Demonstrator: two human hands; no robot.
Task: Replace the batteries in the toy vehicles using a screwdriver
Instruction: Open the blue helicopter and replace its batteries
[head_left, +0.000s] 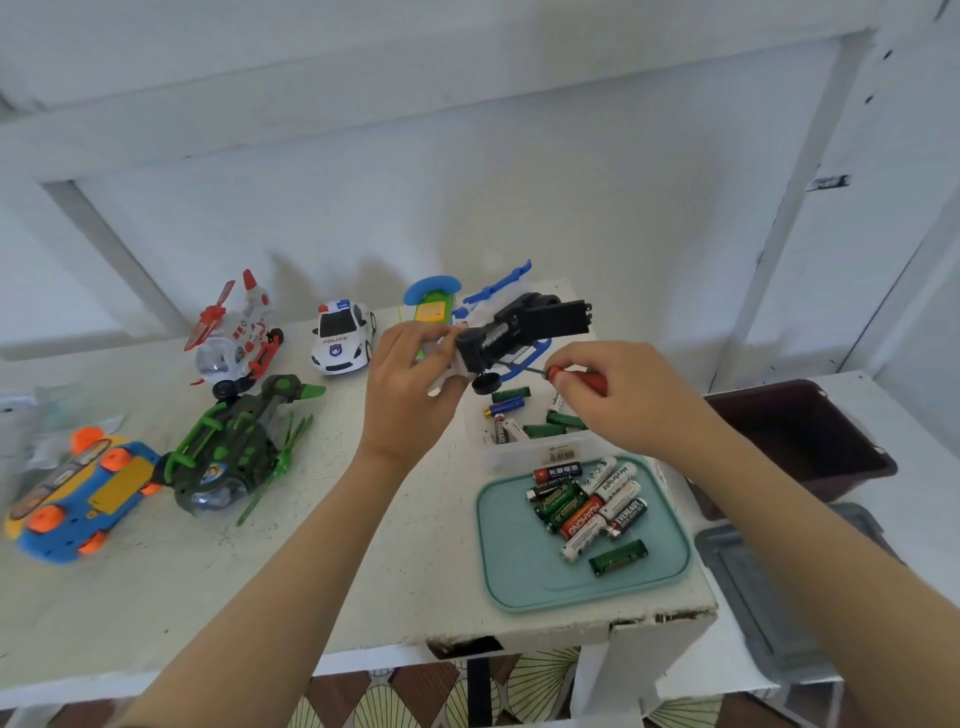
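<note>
My left hand (410, 379) grips a white and blue toy helicopter (511, 332) turned underside up above the table. Its black battery cover stands open and a battery shows in the bay. My right hand (618, 395) pinches a red-handled screwdriver (576, 375), whose thin shaft points left at the toy's black base. Below them, a clear plastic box (524, 452) holds several batteries. A teal tray (519, 561) at the front right carries several more batteries (589, 504).
On the white table (322, 571) stand a red and white helicopter (234, 338), a police car (343, 338), a green helicopter (234, 447), a blue and orange car (78, 499) upside down and a yellow and blue toy (431, 304). A dark brown bin (800, 441) sits to the right.
</note>
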